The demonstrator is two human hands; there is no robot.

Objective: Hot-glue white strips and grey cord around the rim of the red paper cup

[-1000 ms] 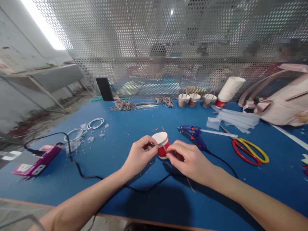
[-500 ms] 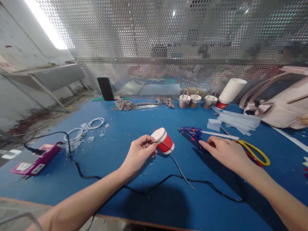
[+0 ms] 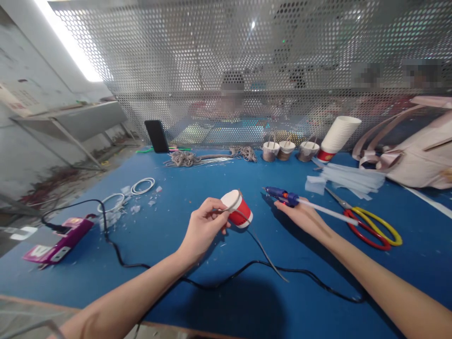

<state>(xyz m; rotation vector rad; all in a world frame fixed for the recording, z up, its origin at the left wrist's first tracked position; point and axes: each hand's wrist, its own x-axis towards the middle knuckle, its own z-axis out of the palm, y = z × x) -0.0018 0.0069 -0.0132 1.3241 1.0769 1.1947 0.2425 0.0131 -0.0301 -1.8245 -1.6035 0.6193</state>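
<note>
From where I stand, a purple power strip (image 3: 58, 241) lies at the far left of the blue table (image 3: 197, 310), with two white rings (image 3: 142, 185) beyond it. Next comes the left hand (image 3: 205, 227), thumb and fingers pinched on a grey cord (image 3: 262, 248) at the edge of a red-and-white paper cup (image 3: 243, 212). The cup is right at those fingertips, tilted, its long axis slanting from the white end at upper left down to the right; the cord's loose tail trails toward the near side. To the cup's right, with a gap between, is the blue glue gun (image 3: 281, 195), nozzle pointing left and slightly away, so the cup sits left of the tip and a little nearer the person. The right hand (image 3: 304, 215) wraps the gun's handle, though most of its fingers are hidden; a pale glue stick (image 3: 326, 211) juts out behind. Red-and-yellow scissors (image 3: 374, 224) lie farther right.
</note>
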